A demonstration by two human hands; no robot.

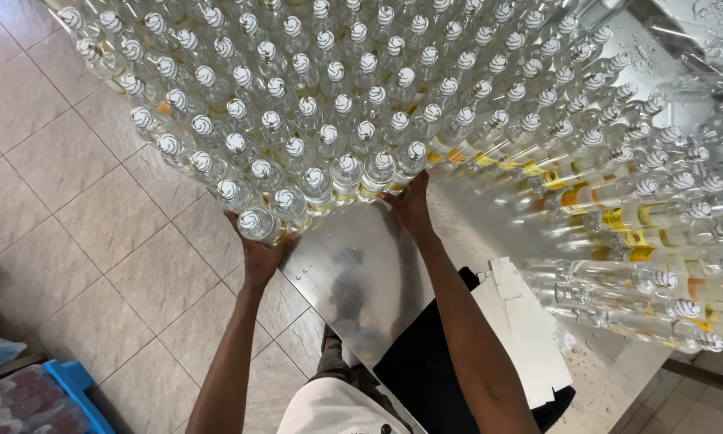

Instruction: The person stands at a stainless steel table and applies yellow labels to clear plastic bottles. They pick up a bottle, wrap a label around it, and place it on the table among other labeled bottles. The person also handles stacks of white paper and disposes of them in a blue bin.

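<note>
Clear glass bottles [353,120], white swirl caps, packed tight on steel tabletop [361,273]; left hand [261,249] and right hand [412,207] spread flat against front row.

glossy glass bottles [339,170], shiny metal table [361,273]

Bottles [361,88] cut off (top edge)

Both hands [261,249] against clear bottles [329,153]
</note>
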